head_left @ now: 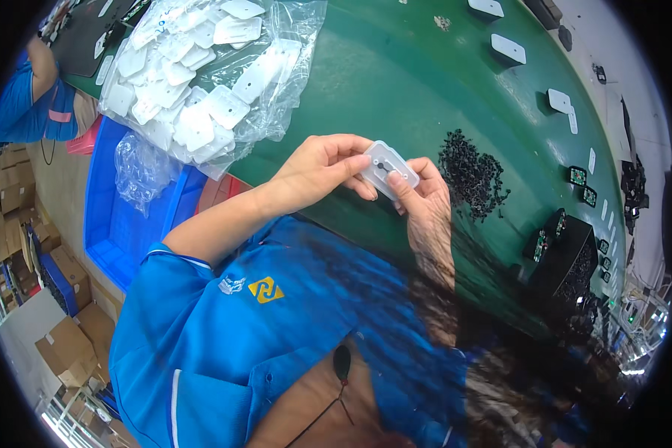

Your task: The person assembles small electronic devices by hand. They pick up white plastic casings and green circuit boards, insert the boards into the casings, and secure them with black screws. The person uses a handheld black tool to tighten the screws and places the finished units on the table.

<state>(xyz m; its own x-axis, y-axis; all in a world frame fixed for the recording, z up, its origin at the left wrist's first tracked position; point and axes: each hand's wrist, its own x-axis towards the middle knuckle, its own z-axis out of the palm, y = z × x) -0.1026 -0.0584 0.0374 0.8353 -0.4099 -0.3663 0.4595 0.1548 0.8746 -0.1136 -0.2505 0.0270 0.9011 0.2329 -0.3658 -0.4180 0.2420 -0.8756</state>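
Only the head view here, looking down over a blue work shirt at both hands held up above a green tabletop (396,67). The left hand (317,168) has its fingers pinched closed on the left edge of a small clear plastic plate (387,169), and the right hand (425,196) grips the plate's lower right corner, with the thumb pressing on its face. There's a dark little bit sitting in the middle of the plate, can't tell if it's fully seated. Just right of the hands is a heap of small black parts (472,175), loose on the tabletop, and up left a big clear bag of white plates (201,75) that looks pretty full. A few white plates (508,48) are laid out singly at the far side. So I'd guess this is early going: one piece in hand, lots waiting in the bag. A blue bin (116,224) sits left, below the tabletop edge.
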